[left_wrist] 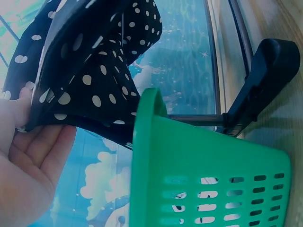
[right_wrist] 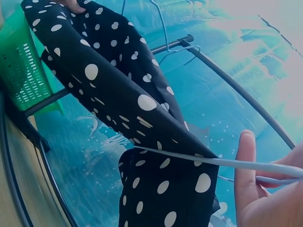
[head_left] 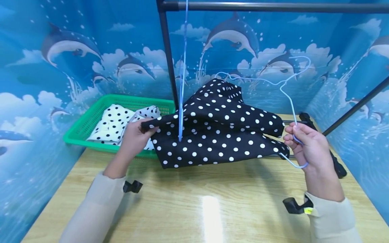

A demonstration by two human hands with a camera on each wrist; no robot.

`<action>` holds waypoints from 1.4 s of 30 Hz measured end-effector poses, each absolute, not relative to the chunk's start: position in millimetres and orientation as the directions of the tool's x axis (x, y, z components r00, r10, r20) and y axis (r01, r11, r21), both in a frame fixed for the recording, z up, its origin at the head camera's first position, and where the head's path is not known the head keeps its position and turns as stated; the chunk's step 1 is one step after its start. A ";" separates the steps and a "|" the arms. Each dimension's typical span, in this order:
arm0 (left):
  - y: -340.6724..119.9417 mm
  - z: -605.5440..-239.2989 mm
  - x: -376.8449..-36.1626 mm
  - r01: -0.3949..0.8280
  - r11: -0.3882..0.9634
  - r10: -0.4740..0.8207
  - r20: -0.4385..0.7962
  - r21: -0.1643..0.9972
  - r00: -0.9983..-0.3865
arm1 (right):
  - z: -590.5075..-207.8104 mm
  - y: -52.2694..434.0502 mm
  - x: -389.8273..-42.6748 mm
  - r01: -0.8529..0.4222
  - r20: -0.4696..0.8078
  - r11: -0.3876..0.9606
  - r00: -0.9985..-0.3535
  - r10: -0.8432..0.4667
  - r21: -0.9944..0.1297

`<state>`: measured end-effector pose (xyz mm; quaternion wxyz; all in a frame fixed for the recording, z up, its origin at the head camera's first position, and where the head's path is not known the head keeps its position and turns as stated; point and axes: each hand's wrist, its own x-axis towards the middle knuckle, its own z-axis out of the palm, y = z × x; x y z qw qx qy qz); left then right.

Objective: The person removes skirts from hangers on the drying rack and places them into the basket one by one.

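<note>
A black garment with white polka dots (head_left: 209, 135) is held up above the table, partly on a light blue wire hanger (head_left: 285, 81). At its left end my left hand (head_left: 135, 135) pinches the fabric edge between thumb and fingers; the left wrist view shows this hand (left_wrist: 33, 175) under the dotted cloth (left_wrist: 90, 90). My right hand (head_left: 313, 145) grips the hanger's side at the right, and its hook points up and back. In the right wrist view the hanger wire (right_wrist: 227, 163) runs from the hand (right_wrist: 272, 189) across the cloth. Part of the hanger is hidden inside the garment.
A second blue hanger (head_left: 181, 101) hangs edge-on from the dark rack's rail (head_left: 273, 6), in front of the garment. Behind my left hand a green basket (head_left: 73, 136) holds white cloth with black dots (head_left: 112, 118). The rack's foot (head_left: 337, 165) stands on the wooden table (head_left: 167, 202).
</note>
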<state>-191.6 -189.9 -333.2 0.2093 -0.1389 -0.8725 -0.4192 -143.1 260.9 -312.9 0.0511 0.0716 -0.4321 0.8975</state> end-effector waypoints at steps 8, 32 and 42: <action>-190.6 -324.3 -183.1 0.416 0.614 0.059 0.487 0.671 -0.871 | -311.6 258.6 -145.2 -0.136 0.146 -0.619 -0.989 0.035 -0.773; -198.2 -309.2 -179.1 0.559 0.618 0.119 0.637 0.553 -0.762 | -310.8 259.7 -145.4 -0.158 0.163 -0.559 -0.986 0.041 -0.814; -209.0 -300.7 -180.1 0.423 0.656 0.002 0.559 0.625 -0.829 | -310.9 262.5 -144.5 -0.192 0.212 -0.529 -0.977 0.023 -0.827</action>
